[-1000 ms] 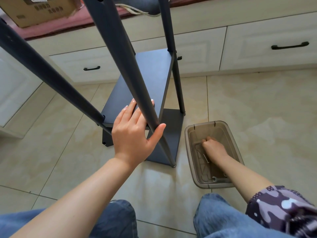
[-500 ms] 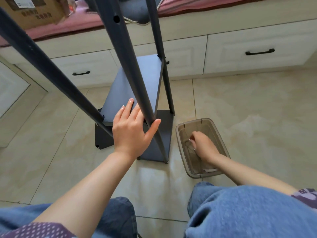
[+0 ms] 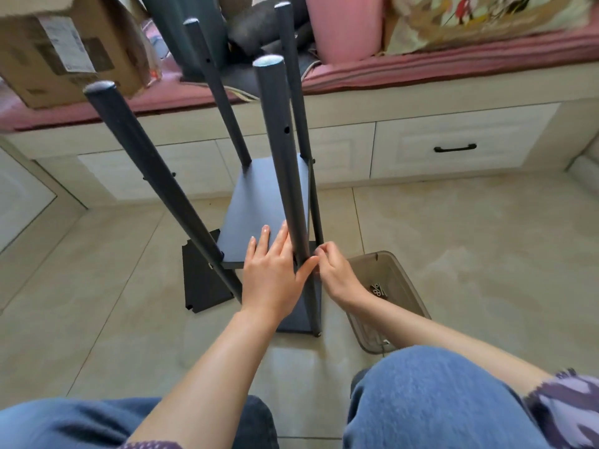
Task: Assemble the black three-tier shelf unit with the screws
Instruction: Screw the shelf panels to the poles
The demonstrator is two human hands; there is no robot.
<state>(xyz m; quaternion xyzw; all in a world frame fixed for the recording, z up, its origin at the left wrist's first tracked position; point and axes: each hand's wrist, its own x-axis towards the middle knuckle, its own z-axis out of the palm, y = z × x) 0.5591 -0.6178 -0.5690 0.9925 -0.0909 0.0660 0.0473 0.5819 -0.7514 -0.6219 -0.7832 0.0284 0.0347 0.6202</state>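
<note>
On the tiled floor (image 3: 453, 241), the shelf unit (image 3: 269, 202) is steadied by the flat-fingered left hand (image 3: 275, 270); something too small to identify is pinched against its near post (image 3: 285, 163) by the right hand (image 3: 334, 270).

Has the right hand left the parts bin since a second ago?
Yes. The right hand has come up out of the brown bin and moved left to the near right post, fingertips pinched beside the left hand.
</note>
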